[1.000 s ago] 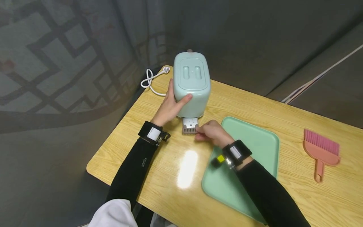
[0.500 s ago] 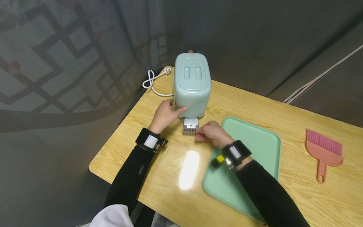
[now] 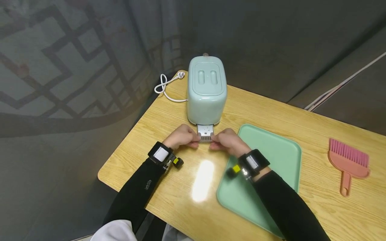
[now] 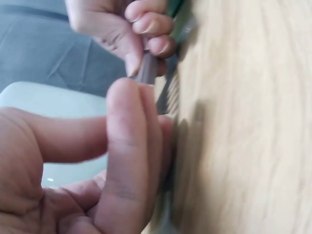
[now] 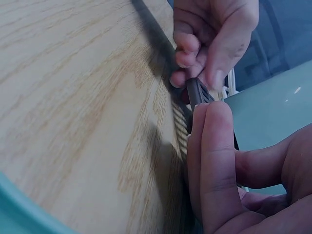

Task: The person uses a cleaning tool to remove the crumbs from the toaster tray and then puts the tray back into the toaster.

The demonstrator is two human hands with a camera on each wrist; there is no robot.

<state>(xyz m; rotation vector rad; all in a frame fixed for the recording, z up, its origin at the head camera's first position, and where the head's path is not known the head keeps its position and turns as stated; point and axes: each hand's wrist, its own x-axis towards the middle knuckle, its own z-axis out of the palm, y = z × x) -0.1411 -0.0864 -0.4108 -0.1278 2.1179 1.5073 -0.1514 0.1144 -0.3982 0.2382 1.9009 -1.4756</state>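
1. Both forearms reach in from the near edge, over the table (image 3: 169, 207), wrists angled inward.
2. A green tray (image 3: 283, 160) lies right, under the right forearm.
3. The left hand (image 3: 182, 137) pinches the crumb drawer's (image 3: 205, 130) left corner — thumb on top, fingers curled below.
4. The right hand (image 3: 230, 142) pinches its right corner likewise.
5. The drawer juts from the toaster's (image 3: 207, 100) near end — low over the wood.
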